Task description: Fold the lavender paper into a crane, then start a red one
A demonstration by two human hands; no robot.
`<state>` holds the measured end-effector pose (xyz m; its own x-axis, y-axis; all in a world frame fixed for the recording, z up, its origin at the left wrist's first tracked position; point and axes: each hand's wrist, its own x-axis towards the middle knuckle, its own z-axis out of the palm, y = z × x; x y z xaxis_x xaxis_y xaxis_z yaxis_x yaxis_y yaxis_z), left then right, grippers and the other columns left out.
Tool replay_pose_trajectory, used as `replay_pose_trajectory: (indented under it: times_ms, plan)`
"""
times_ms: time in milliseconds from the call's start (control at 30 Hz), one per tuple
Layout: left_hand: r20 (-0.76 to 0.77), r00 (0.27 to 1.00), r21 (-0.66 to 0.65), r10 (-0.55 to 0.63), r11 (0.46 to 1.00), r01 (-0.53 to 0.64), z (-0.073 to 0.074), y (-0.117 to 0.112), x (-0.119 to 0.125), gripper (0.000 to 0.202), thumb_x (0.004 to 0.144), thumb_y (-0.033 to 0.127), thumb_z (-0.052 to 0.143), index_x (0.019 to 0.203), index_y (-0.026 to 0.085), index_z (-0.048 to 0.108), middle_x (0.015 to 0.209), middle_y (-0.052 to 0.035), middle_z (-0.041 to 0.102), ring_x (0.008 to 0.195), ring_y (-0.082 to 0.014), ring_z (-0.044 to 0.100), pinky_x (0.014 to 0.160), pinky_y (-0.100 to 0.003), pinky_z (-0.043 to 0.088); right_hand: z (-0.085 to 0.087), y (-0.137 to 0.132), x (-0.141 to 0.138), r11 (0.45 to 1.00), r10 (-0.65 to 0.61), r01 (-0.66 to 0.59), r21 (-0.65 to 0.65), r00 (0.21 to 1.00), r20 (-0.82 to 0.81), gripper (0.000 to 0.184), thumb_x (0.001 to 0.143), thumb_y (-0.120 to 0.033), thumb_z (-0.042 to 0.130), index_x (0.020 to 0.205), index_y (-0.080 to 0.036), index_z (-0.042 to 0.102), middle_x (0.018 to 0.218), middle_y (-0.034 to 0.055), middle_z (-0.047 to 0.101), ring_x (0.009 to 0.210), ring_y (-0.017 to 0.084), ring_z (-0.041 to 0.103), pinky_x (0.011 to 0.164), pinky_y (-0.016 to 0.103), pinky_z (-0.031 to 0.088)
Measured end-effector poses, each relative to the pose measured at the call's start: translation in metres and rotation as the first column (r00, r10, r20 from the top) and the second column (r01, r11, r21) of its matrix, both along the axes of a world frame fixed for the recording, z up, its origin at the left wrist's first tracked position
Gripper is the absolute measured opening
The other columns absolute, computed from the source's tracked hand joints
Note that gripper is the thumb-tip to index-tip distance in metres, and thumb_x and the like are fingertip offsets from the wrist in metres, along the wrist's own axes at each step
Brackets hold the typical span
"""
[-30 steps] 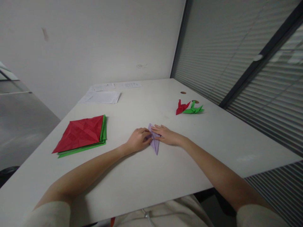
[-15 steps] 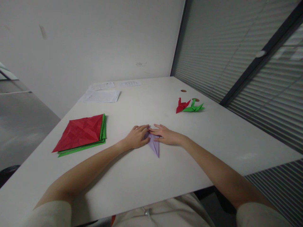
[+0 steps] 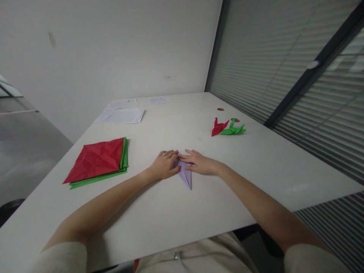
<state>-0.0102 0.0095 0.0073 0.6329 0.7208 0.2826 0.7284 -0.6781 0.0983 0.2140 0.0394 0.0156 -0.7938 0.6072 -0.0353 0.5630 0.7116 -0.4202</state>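
A folded lilac paper piece (image 3: 185,175) lies flat on the white table (image 3: 176,216), its point toward me. My left hand (image 3: 165,165) rests on its left upper part with fingers curled and pressed down on the paper. Fingers stretched out flat, my right hand (image 3: 199,163) presses the paper's upper right side. The fingertips of both hands meet over the top of the piece, which they hide.
A stack of creased red and green paper sheets (image 3: 98,161) lies at the left. A red folded figure (image 3: 217,127) and a green one (image 3: 233,130) sit at the right, near the window blinds. White printed sheets (image 3: 122,113) lie at the far edge by the wall.
My left hand slid up and over the top of the lilac piece, covering its upper tip; the fingertips of both hands now meet there. Since half a second ago almost nothing has moved.
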Motion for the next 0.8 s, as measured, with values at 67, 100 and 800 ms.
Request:
replay_pose_trajectory:
  times_ms: [67,100,800]
  plan:
    - [-0.001,1.000,-0.008,-0.017,1.000,0.017,0.0011,0.0005,-0.0003,0.041,0.089,0.041,0.047,0.120,0.015,0.053,0.138,-0.0151,0.050,0.126,-0.0280,0.047,0.103,-0.046,0.037,-0.0013,0.0010,0.0001,1.000,0.002,-0.002,-0.003,1.000,0.001,0.056,0.090,-0.043,0.051,0.143,-0.027,0.038,0.149,0.0024,0.038,0.144,0.029,0.017,0.115,0.053,0.015]
    - [-0.003,1.000,-0.012,-0.023,1.000,0.023,0.0017,0.0008,-0.0004,0.041,0.089,0.041,0.047,0.121,0.016,0.052,0.139,-0.0145,0.049,0.127,-0.0277,0.047,0.103,-0.045,0.037,-0.0016,0.0014,0.0002,1.000,0.004,-0.004,-0.007,1.000,0.001,0.057,0.090,-0.043,0.051,0.143,-0.027,0.038,0.149,0.0025,0.039,0.144,0.029,0.016,0.115,0.053,0.014]
    - [-0.018,1.000,-0.054,-0.007,0.999,0.007,-0.0007,0.0035,-0.0026,0.046,0.088,0.042,0.047,0.127,0.017,0.049,0.139,-0.0120,0.050,0.131,-0.0280,0.043,0.105,-0.046,0.034,0.0048,-0.0008,-0.0005,0.999,-0.012,0.012,0.032,1.000,0.005,0.062,0.089,-0.046,0.053,0.143,-0.020,0.039,0.149,0.0075,0.038,0.142,0.029,0.024,0.115,0.049,0.020]
